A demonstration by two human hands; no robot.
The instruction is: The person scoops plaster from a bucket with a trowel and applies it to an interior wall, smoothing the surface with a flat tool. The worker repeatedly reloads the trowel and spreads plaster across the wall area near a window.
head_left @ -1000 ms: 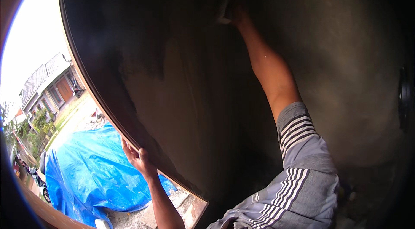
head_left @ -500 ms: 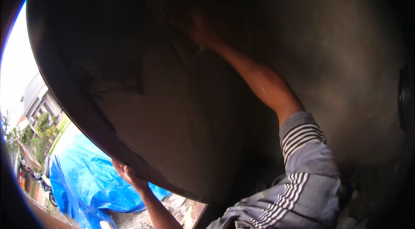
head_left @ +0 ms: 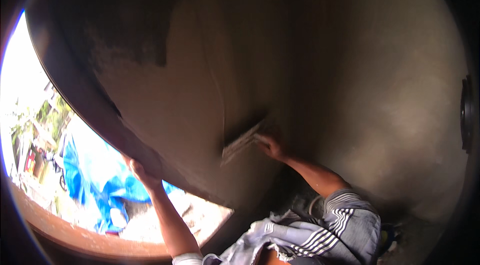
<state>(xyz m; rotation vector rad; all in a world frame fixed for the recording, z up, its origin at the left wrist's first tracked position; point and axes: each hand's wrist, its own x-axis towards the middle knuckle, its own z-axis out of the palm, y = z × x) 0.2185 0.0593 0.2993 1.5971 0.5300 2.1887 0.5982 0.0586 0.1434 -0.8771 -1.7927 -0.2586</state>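
A plastering trowel (head_left: 243, 141) with a long flat blade rests against the grey plastered wall (head_left: 185, 100) in front of me. Its handle side is gripped by my right hand (head_left: 271, 148), with the arm reaching up from the lower right. My left hand (head_left: 143, 172) holds the wall's edge (head_left: 159, 166) beside the bright opening, fingers curled partly out of sight behind it. A thin ridge line runs down the plaster toward the blade. The wall's upper left part looks darker and rougher than the smooth area around the trowel.
Outside the opening lie a crumpled blue tarp (head_left: 107, 175) and some greenery (head_left: 47, 115). A reddish-brown ledge (head_left: 95, 239) curves along the bottom left. To the right stands a lighter wall surface (head_left: 390, 115). Dim clutter sits low at right, hard to make out.
My right hand has come down from high on the wall to its lower middle, and the trowel shows clearly now. The left hand stays at the edge. The view has shifted slightly.
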